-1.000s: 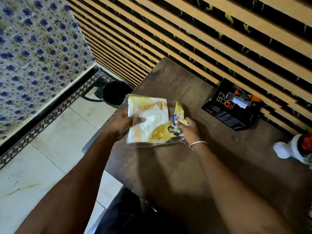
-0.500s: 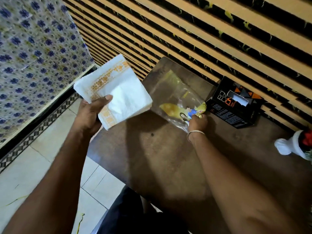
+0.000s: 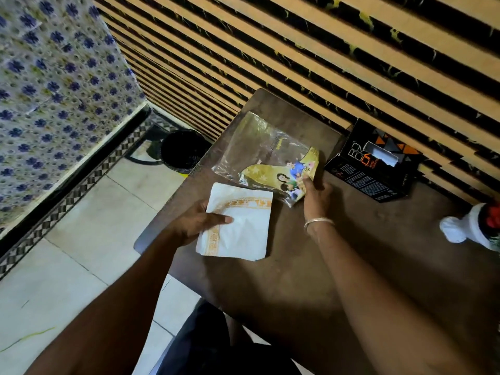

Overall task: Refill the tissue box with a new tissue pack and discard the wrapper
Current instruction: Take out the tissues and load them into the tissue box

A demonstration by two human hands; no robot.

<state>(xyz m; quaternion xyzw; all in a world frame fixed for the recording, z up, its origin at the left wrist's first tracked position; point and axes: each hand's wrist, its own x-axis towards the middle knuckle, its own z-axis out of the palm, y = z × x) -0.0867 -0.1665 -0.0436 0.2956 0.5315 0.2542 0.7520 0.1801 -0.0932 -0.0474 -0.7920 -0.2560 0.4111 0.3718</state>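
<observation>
Both hands are engaged: the tissue stack (image 3: 240, 228) is clasped by the left hand (image 3: 194, 223), the limp wrapper (image 3: 267, 158) pinched by the right hand (image 3: 315, 190) just beyond. Light and floppy, the tissue stack is judged best supported flat from beneath.

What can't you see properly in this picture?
All in the head view:
- Inside the tissue box: hidden by its own top.
- Inside the bin: too dark to tell.
- White and red object: cut off by the right edge.
- Most fingers of the left hand: under the tissue stack.
</observation>
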